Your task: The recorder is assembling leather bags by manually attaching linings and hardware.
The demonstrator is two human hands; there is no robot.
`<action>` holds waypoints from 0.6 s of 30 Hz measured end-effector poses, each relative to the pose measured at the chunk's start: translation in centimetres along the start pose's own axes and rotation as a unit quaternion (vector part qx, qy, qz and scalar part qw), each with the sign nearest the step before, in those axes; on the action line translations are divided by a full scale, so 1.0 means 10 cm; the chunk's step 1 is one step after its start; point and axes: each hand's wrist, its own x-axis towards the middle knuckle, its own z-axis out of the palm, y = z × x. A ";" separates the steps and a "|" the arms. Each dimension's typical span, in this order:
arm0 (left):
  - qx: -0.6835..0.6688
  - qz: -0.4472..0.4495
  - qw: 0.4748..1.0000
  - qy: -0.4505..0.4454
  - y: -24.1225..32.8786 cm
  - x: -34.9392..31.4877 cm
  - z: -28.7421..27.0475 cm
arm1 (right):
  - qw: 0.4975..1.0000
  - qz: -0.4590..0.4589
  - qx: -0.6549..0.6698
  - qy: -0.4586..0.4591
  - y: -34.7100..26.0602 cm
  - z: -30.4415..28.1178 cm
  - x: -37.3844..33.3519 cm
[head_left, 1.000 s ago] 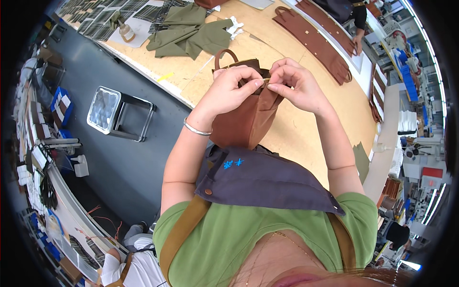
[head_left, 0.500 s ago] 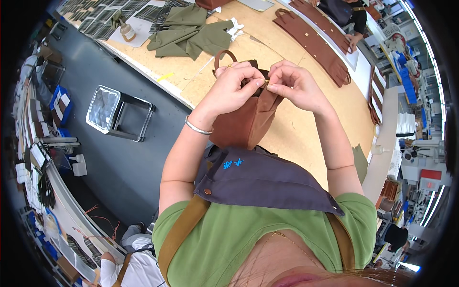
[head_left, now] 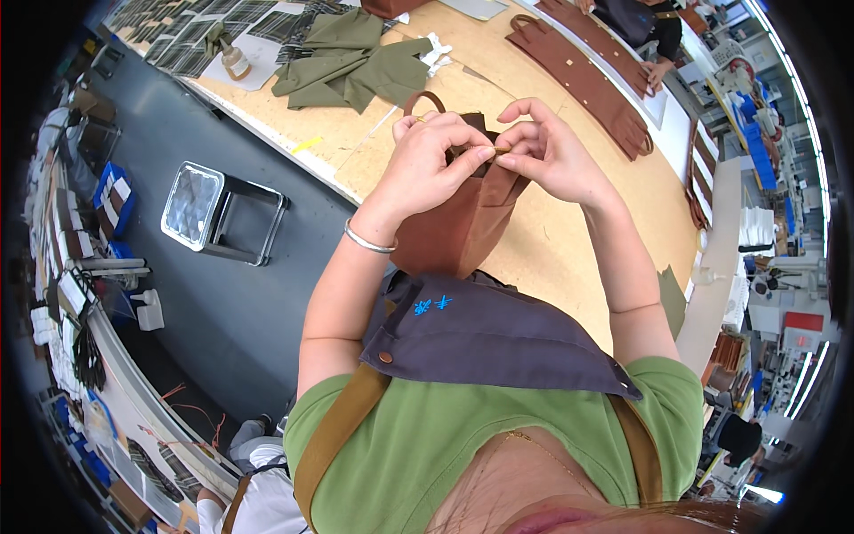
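A reddish-brown handbag (head_left: 445,233) rests upright at the near edge of the table, against my apron. Its looped handle (head_left: 425,100) rises on the far side. Over the bag's opening my left hand (head_left: 438,158) pinches the top edge between thumb and forefinger. My right hand (head_left: 550,158) meets it there, thumb and fingers pinched on a small brass-coloured piece (head_left: 501,150), with the forefinger raised off it. The fingertips mostly cover that piece, so its exact kind is hidden. The inside of the bag is largely out of sight.
Olive fabric pieces (head_left: 360,71) and a small bottle (head_left: 236,62) lie at the far left of the table (head_left: 569,258). Flat brown bag panels (head_left: 578,84) lie at the far right, near another person's hand (head_left: 656,71). A stool (head_left: 222,212) stands left on the floor.
My right forefinger has lifted and straightened away from the pinch. The bag's handle has shifted slightly to the right. Both hands stay at the bag's opening.
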 end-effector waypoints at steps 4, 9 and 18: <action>0.049 -0.034 0.991 0.118 -0.21 0.03 -0.20 | 1.000 0.003 -0.001 -0.009 0.09 -0.08 -0.01; 0.160 -0.066 0.982 -0.077 -0.67 -0.11 -0.33 | 0.995 0.009 -0.082 -0.053 -0.02 -0.02 -0.11; 0.239 0.085 0.967 0.019 -0.05 -0.11 -0.47 | 0.927 -0.243 -0.285 0.021 -0.13 -0.29 -0.14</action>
